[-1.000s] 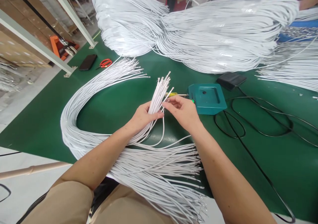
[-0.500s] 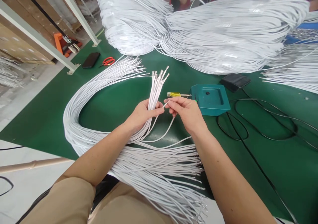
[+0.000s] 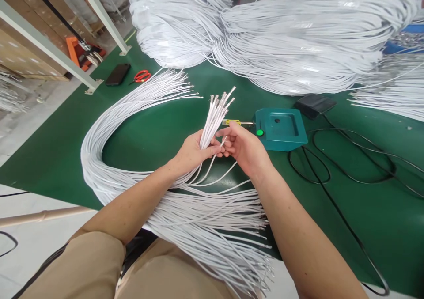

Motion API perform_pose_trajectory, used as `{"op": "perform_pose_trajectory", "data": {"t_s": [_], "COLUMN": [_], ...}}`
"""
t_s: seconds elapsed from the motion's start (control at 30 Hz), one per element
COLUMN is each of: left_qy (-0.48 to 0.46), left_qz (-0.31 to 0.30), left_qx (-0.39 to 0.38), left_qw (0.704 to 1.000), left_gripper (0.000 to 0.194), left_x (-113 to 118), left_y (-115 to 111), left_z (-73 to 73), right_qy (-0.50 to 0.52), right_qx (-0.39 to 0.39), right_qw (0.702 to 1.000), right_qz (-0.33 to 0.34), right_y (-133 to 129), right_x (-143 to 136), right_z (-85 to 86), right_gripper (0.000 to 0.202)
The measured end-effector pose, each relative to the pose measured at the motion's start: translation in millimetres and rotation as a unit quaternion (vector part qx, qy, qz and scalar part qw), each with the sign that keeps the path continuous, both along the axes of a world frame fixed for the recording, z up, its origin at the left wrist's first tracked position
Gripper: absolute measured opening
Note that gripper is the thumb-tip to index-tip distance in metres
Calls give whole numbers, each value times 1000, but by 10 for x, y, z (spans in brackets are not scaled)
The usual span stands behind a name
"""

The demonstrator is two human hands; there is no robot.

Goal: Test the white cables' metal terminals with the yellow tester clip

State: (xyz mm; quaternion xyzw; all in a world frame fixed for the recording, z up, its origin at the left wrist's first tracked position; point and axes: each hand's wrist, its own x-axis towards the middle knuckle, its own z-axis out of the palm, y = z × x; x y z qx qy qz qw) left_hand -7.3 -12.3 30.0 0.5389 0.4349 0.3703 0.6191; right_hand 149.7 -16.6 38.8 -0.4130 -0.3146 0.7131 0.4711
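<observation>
My left hand (image 3: 194, 152) is wrapped round a bunch of white cables (image 3: 213, 120) whose tipped ends point up and slightly right. Between its thumb and fingers a single cable end also sticks out toward my right hand (image 3: 245, 146). The right hand's fingers are curled loosely and spread beside that cable end; whether they grip it I cannot tell. More white cables (image 3: 94, 144) curve round on the green table (image 3: 142, 135), and a fanned pile of cable ends (image 3: 215, 219) lies under and between my forearms.
Large coils of white cable (image 3: 298, 43) lie at the back. A teal device (image 3: 281, 129) with a yellow-handled tool (image 3: 233, 122) stands right of my hands, near a black box (image 3: 314, 105) and black cords. Red scissors (image 3: 142, 76) and a black phone (image 3: 118, 74) lie back left.
The bunch in my left hand has tilted and shifted slightly right. My right hand's fingers have loosened from their pinch at the cable end, and the device's green button now shows.
</observation>
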Motion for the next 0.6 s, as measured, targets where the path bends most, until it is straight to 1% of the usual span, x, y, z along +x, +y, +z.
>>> {"op": "perform_pose_trajectory", "data": {"t_s": [0.1,0.2,0.37,0.6], "left_qy": [-4,-4,3,16], "left_qz": [-8,3,28,48], "left_qx": [4,1,10,18], "left_qw": [1000,1000,1000,999], "left_gripper": [29,29,31,32], "left_x": [18,8,-36,-61], "left_y": [-13,-12,6,26], "left_z": [-5,-20,-57,-67], "right_qy": [-13,23,82,84], "right_qx": [-4,-18,-41,-52], "right_qw": [999,999,995,995], "right_qz": [29,43,36,28], "right_y": [-1,5,10,10], "right_x": [13,21,23,35], "right_z": [-22,-48,-65,-75], "right_gripper": [36,39,37,33]}}
